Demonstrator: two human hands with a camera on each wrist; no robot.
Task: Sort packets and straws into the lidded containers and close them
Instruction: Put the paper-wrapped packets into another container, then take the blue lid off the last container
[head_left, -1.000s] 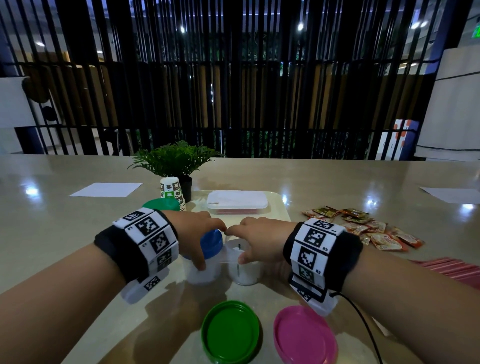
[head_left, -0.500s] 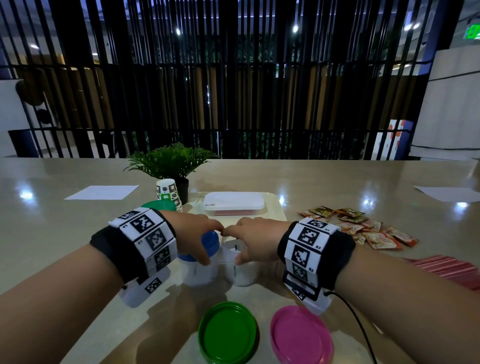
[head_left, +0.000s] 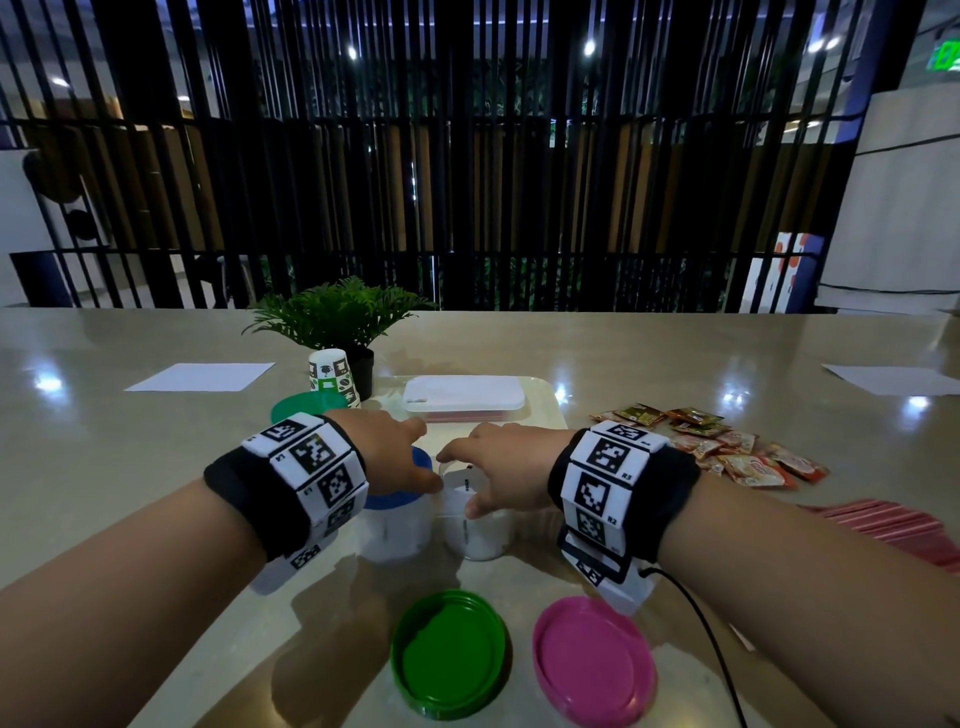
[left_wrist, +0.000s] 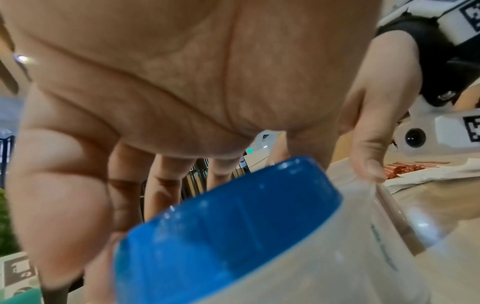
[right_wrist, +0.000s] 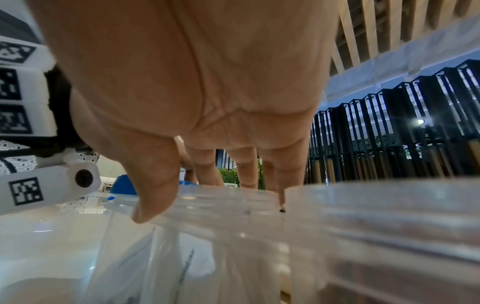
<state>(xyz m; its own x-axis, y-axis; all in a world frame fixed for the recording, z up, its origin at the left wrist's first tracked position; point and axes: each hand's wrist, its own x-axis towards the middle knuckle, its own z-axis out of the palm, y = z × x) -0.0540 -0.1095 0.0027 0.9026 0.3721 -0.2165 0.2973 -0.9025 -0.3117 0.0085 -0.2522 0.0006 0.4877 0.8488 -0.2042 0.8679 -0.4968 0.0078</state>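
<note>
Worktop (head_left: 130, 467): bare stretch to the left; the near edge is out of view.
Near side: green lid (head_left: 449, 652) and pink lid (head_left: 595, 660) lie flat, side by side, just apart, in front of both jars.
Left hand (head_left: 387, 457): fingers curled down over the blue lid (head_left: 400, 499) of a clear jar (head_left: 397, 535), holding it.
Right hand (head_left: 511, 470): thumb and fingers curled round the rim of the open jar (head_left: 480, 535), which touches the blue-lidded one.
Packets (head_left: 727, 447): loose heap, right of the right hand, well apart.
Straws (head_left: 893, 525): red bundle at the right edge.
Tray (head_left: 545, 410): behind the hands, carries a white-lidded box (head_left: 465, 395).
Writing: paper (head_left: 462, 486) in the open jar bears small print, unreadable.
</note>
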